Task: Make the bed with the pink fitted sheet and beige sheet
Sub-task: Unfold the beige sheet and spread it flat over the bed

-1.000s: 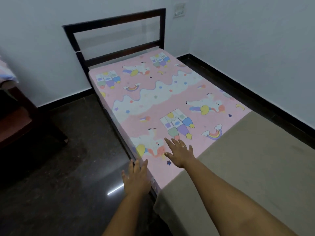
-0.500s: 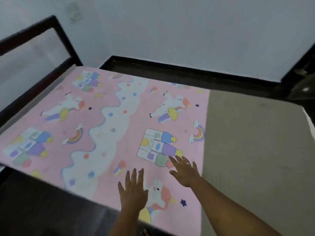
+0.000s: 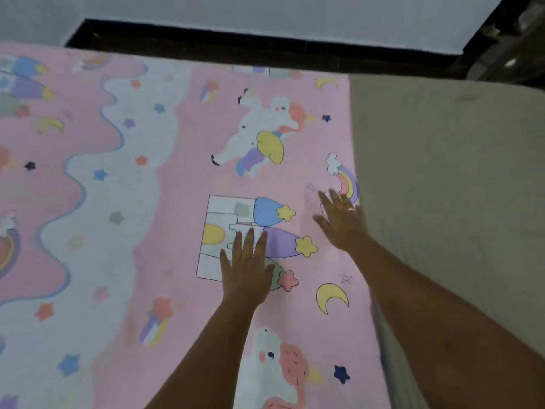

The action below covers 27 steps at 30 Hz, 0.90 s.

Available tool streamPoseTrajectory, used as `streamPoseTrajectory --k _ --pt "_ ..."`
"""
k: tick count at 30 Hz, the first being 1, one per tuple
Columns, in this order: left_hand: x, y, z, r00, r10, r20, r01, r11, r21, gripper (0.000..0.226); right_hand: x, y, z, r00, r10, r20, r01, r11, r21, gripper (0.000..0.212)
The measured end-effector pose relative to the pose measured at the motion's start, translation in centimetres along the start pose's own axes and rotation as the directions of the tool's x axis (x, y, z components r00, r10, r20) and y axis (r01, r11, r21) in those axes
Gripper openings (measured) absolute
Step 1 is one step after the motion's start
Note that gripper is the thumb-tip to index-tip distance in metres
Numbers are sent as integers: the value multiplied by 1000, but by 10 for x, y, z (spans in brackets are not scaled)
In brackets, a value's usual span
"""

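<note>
The person's left forearm (image 3: 212,349) and right forearm (image 3: 427,305) are both bare along the whole length that shows. The left hand (image 3: 247,270) is seen sharply from the back, all five fingers visible. The right hand (image 3: 342,222) is blurred; a small, pale, glinting ring (image 3: 350,209) sits on one finger, though which finger cannot be told

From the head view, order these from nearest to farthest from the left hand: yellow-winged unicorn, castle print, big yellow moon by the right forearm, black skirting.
1. castle print: directly under the left hand.
2. big yellow moon: to its right, slightly nearer the camera.
3. yellow-winged unicorn: ahead of the hand.
4. black skirting: at the top of the view.
</note>
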<state>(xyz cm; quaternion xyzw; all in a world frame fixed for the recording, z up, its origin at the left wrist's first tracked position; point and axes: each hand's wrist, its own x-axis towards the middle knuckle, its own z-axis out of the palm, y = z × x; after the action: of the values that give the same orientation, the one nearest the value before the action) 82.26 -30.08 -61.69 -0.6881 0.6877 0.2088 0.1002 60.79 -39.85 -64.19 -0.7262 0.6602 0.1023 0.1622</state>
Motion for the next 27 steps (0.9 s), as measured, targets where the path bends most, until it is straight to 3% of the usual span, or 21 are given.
streamPoseTrajectory --k 6,9,12,15,16,18,20,21,23,27 --pt "9 -43 71 991 -53 -126 38 992 -122 65 0 -71 81 992 -42 -120 44 999 12 75" --pt "-23 -70 95 943 -248 -223 203 957 -207 57 -37 -148 110 950 -258 -179 266 964 22 64" --pt "-42 -88 94 856 -456 -243 366 867 -338 61 -73 -204 118 852 -511 -115 520 852 62 55" --pt "-39 -102 83 841 -482 -244 389 854 -346 62 -51 -199 101 663 -741 -105 744 636 207 51" --pt "-32 -103 79 845 -463 -267 368 866 -339 59 -33 -188 90 654 -745 -133 750 616 239 52" --pt "-11 -97 68 854 -411 -317 310 894 -324 55 13 -155 64 798 -566 -207 601 721 345 54" --pt "14 -87 58 883 -326 -339 239 932 -274 56 61 -107 41 918 -291 -270 362 893 268 58" --pt "27 -81 54 896 -294 -332 212 942 -262 57 81 -81 31 946 -184 -267 231 960 157 60" --pt "50 -72 50 913 -254 -319 178 952 -249 60 107 -36 17 975 -41 -220 45 999 15 63" --pt "69 -70 55 929 -239 -282 182 960 -213 63 111 -40 31 987 25 -159 -31 999 -36 67"
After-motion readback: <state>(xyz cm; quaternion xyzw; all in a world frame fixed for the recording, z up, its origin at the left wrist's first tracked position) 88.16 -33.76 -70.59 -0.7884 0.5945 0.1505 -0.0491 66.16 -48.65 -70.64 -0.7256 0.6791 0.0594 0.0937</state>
